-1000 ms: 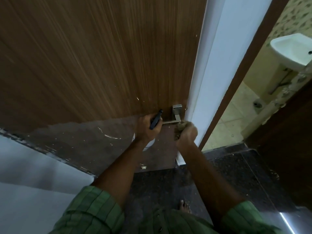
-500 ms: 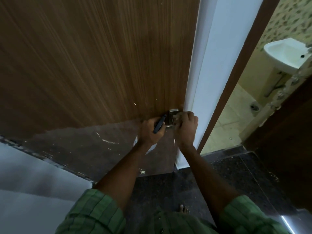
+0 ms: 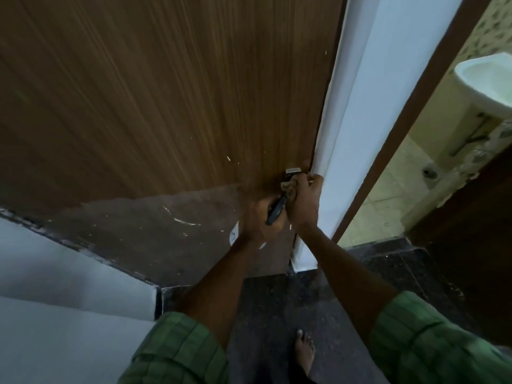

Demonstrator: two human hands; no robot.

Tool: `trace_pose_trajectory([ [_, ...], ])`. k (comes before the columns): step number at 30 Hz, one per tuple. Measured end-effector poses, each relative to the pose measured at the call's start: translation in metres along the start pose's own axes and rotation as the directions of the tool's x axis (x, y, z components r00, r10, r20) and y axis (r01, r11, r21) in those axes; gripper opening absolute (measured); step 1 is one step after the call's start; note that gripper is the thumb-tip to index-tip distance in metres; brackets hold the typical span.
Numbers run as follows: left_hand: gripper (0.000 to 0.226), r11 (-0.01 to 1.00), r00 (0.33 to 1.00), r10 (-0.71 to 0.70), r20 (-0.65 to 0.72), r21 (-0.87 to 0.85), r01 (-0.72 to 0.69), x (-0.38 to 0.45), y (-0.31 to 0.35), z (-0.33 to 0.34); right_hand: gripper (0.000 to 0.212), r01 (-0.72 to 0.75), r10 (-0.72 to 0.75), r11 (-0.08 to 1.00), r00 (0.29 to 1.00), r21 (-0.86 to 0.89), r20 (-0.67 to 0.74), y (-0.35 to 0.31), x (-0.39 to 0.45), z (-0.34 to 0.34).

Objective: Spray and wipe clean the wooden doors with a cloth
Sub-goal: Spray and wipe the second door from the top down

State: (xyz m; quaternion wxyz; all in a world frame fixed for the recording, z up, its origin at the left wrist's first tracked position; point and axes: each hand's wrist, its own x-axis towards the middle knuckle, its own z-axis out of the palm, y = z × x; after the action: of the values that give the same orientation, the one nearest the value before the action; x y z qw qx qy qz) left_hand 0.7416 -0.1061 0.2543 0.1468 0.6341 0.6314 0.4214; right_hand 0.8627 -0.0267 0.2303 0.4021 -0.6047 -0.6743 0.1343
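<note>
The brown wood-grain door (image 3: pixel 166 92) fills the upper left and centre of the frame, its lower part a duller, scuffed grey-brown band flecked with pale marks. At centre right, by the white door frame (image 3: pixel 357 106), the right hand (image 3: pixel 303 202) has climbed from just below the square silver metal door handle (image 3: pixel 293 171) a second ago to sit directly against it, its fingers bunched round a crumpled beige cloth (image 3: pixel 288 187) pressed onto the lever. The left hand (image 3: pixel 259 217) has followed it up and to the right, and the two hands now touch. The left hand grips a white spray bottle with a dark trigger head (image 3: pixel 275 210); only the dark trigger and a sliver of white body below the wrist are visible.

The shift suggests the wiping has narrowed from the panel to the handle and the strip of door beside the frame. The bottle looks merely carried, not aimed. The scuffed lower band seems likely to need attention next.

At the right edge of the frame, an open doorway shows a white ceramic washbasin (image 3: pixel 487 81) on a tiled wall. A bare foot (image 3: pixel 304 353) stands on the dark speckled stone floor (image 3: pixel 277 300) at bottom centre.
</note>
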Motion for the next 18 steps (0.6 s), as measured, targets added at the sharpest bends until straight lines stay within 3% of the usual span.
trace_pose_trajectory([
  [4,0.019,0.998,0.998,-0.057,-0.009,-0.027,0.057,-0.003,-0.008,0.01,0.031,0.045,-0.037,0.997,0.99,-0.056,0.135,-0.008,0.009,-0.003],
  [7,0.028,0.997,0.999,-0.03,-0.027,-0.067,0.028,0.002,-0.028,0.025,0.036,0.09,-0.085,0.995,0.99,-0.044,0.11,0.002,0.012,0.006],
  [12,0.028,0.997,0.999,0.006,-0.034,-0.072,-0.008,0.003,-0.055,0.051,0.027,0.197,-0.199,0.978,0.98,0.074,0.019,0.022,0.013,0.02],
  [18,0.004,0.99,0.972,0.144,-0.187,0.034,-0.14,0.011,-0.103,0.089,0.022,0.382,-0.345,0.908,0.915,0.173,-0.207,0.05,0.02,0.046],
])
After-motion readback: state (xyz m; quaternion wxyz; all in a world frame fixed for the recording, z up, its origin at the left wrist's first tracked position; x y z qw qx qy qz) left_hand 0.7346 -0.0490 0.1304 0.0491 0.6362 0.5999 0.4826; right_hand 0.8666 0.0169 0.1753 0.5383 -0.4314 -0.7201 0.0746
